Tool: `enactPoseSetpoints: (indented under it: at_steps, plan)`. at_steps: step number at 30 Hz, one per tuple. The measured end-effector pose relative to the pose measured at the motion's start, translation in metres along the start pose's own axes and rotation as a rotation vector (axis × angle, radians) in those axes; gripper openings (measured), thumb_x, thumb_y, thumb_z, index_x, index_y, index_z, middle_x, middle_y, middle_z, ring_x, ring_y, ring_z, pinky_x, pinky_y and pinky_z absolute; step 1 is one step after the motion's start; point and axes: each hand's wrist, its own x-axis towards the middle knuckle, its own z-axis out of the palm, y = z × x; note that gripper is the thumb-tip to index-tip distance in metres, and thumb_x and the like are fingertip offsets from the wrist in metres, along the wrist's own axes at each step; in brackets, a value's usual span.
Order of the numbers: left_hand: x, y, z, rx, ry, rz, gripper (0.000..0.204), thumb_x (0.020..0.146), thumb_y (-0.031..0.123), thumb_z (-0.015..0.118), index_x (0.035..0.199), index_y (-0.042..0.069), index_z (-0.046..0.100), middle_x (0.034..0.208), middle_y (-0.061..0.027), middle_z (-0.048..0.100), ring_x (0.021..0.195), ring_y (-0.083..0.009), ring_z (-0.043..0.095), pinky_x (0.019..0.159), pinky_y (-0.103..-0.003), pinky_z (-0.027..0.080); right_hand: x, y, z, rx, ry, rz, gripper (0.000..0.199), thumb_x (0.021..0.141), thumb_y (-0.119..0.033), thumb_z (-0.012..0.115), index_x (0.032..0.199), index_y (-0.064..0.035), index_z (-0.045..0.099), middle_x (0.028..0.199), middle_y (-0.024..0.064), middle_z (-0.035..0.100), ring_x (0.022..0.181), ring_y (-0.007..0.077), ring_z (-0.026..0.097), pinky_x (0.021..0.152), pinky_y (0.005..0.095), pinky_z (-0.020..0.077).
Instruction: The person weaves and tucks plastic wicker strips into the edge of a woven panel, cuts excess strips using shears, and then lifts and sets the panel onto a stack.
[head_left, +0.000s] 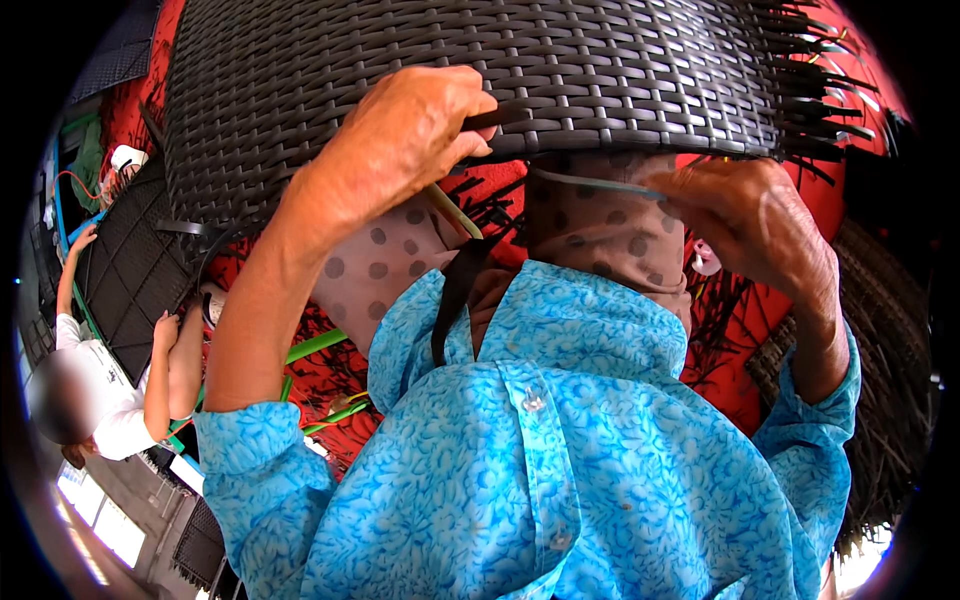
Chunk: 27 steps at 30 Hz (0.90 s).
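Observation:
A large piece of dark woven wicker [560,70] fills the top of the view, with loose strand ends sticking out at its right edge. My left hand [410,130] is raised to its lower edge and pinches a dark flat strand [505,117] between thumb and fingers. My right hand [745,220] is held up below the wicker's right part, fingers curled around a thin pale green strand [600,186] that runs leftward. Both arms wear bright blue patterned sleeves. A dotted brown cloth [600,235] hangs between my hands.
A red surface [770,340] strewn with dark strand offcuts lies below. Another woven piece [880,330] curves at the right. At the left a person in white [100,390] works on a dark woven panel [130,270]. Green rods [315,345] lie nearby.

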Motion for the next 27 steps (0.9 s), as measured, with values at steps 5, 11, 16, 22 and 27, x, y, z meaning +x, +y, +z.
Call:
enactPoseSetpoints:
  at_steps: [5, 11, 16, 22, 27]
  plan:
    - [-0.021, 0.012, 0.021, 0.087, 0.288, -0.034, 0.01, 0.072, 0.003, 0.068, 0.08, 0.001, 0.063, 0.08, -0.0085, 0.057, 0.073, -0.0226, 0.058, 0.064, -0.031, 0.046, -0.012, -0.002, 0.007, 0.018, 0.012, 0.082, 0.026, 0.078, -0.011, 0.062, 0.104, -0.0087, 0.064, 0.076, 0.0111, 0.065, 0.068, 0.0303, 0.063, 0.057, 0.038, 0.0491]
    - [-0.031, 0.024, 0.042, 0.101, 0.441, -0.115, 0.013, 0.067, 0.003, 0.071, 0.077, 0.005, 0.062, 0.081, -0.0053, 0.055, 0.08, -0.0247, 0.056, 0.071, -0.035, 0.045, -0.019, -0.009, 0.016, 0.124, 0.066, 0.094, 0.025, 0.079, -0.01, 0.063, 0.104, -0.0081, 0.064, 0.078, 0.0114, 0.064, 0.066, 0.0297, 0.063, 0.056, 0.0366, 0.0492]
    - [-0.029, 0.025, 0.046, 0.119, 0.47, -0.187, 0.013, 0.066, 0.002, 0.069, 0.076, 0.007, 0.061, 0.085, -0.0047, 0.053, 0.083, -0.024, 0.054, 0.075, -0.036, 0.042, -0.017, -0.011, 0.022, 0.167, 0.125, 0.178, 0.024, 0.082, -0.011, 0.06, 0.105, -0.0088, 0.063, 0.083, 0.011, 0.065, 0.066, 0.0286, 0.063, 0.055, 0.0368, 0.0491]
    - [-0.029, 0.022, 0.044, 0.044, 0.421, -0.225, 0.012, 0.066, 0.003, 0.066, 0.076, 0.008, 0.061, 0.085, -0.0045, 0.052, 0.084, -0.0235, 0.053, 0.077, -0.036, 0.041, -0.013, -0.009, 0.025, 0.156, 0.132, 0.117, 0.025, 0.081, -0.012, 0.06, 0.106, -0.0114, 0.064, 0.081, 0.0106, 0.065, 0.065, 0.0297, 0.063, 0.054, 0.0377, 0.0493]
    - [-0.029, 0.023, 0.04, 0.03, 0.386, -0.217, 0.01, 0.067, 0.005, 0.065, 0.075, 0.007, 0.061, 0.084, -0.0046, 0.052, 0.084, -0.0235, 0.053, 0.076, -0.035, 0.041, -0.011, -0.008, 0.024, 0.031, 0.043, 0.062, 0.026, 0.079, -0.008, 0.062, 0.105, -0.0052, 0.064, 0.069, 0.0097, 0.06, 0.058, 0.0253, 0.06, 0.05, 0.0355, 0.0461]
